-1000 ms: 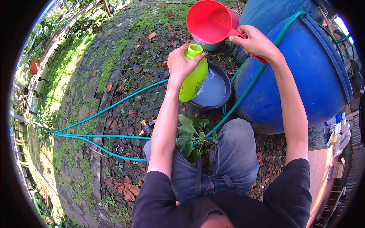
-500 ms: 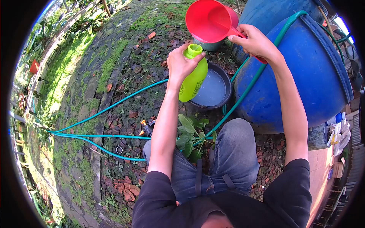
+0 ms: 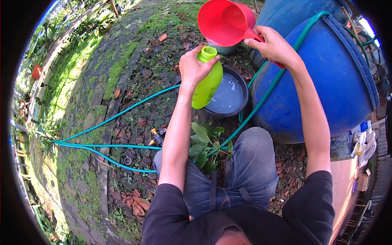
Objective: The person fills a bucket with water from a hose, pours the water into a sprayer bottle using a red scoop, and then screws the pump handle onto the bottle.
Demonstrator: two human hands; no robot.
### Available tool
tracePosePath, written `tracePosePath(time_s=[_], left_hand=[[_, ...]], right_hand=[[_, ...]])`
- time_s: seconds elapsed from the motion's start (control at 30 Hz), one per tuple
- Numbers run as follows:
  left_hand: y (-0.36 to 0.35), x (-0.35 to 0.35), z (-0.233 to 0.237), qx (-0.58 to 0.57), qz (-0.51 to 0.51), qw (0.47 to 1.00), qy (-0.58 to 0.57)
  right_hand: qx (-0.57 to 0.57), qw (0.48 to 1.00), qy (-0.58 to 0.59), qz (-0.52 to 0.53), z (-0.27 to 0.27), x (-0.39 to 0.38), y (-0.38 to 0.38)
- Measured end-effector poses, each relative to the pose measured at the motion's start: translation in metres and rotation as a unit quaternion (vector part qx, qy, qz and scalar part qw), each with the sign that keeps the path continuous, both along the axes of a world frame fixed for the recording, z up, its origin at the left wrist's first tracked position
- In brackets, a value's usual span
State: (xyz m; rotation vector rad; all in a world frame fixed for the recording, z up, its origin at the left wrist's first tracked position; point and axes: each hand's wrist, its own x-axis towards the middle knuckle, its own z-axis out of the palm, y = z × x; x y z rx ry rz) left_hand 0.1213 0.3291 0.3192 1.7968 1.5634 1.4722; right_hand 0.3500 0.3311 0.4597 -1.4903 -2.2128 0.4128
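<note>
My left hand (image 3: pixel 195 67) is wrapped round the upper part of a lime-green bottle (image 3: pixel 207 85), whose open mouth faces up. In my right hand (image 3: pixel 274 45) is the handle of a red dipper (image 3: pixel 226 22), tilted with its lip just above the bottle's mouth. A little clear water shows between the lip and the mouth. Below and beside the bottle sits a dark round basin (image 3: pixel 246 92) holding cloudy liquid with some white spots on its surface.
Large blue barrels (image 3: pixel 314 90) stand at the right, with a green hose (image 3: pixel 281 73) across the nearer one. Thinner hoses (image 3: pixel 118 145) run left over mossy, shard-strewn ground. A leafy plant (image 3: pixel 202 143) and an orange-tipped nozzle (image 3: pixel 156 137) lie near my knees.
The red dipper has shifted very slightly left. More white spots show on the liquid in the basin. Both hands keep their holds.
</note>
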Motion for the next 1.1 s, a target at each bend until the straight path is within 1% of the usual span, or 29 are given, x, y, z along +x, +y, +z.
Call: tracePosePath(time_s=[0.13, 0.27, 0.47, 0.57, 0.83, 0.97, 1.07, 1.1], left_hand=[[-0.003, 0.000, 0.004, -0.010, -0.001, 1.000, -0.004], [0.001, 0.000, -0.001, 0.003, 0.001, 1.000, 0.000], [0.000, 0.000, 0.001, 0.003, 0.000, 1.000, -0.004], [0.000, 0.001, 0.000, 0.002, 0.003, 1.000, 0.000], [-0.001, 0.000, 0.002, -0.006, 0.008, 1.000, 0.006], [-0.002, -0.001, 0.004, -0.009, -0.007, 1.000, -0.010], [-0.002, 0.000, 0.005, -0.011, 0.000, 1.000, -0.002], [-0.003, 0.000, 0.006, -0.010, 0.003, 1.000, 0.001]], right_hand=[[0.030, 0.999, -0.021, 0.006, -0.002, 0.000, 0.000], [0.050, 0.998, -0.038, 0.003, -0.004, -0.001, 0.000], [0.065, 0.997, -0.036, 0.006, -0.007, -0.004, -0.001], [0.098, 0.993, -0.067, 0.015, -0.003, -0.006, -0.005], [0.119, 0.991, -0.062, 0.026, -0.006, -0.013, -0.015], [0.124, 0.990, -0.057, 0.030, -0.012, -0.016, -0.020], [0.168, 0.984, -0.032, 0.050, -0.024, -0.013, -0.019], [0.163, 0.985, -0.033, 0.046, -0.024, -0.013, -0.019]])
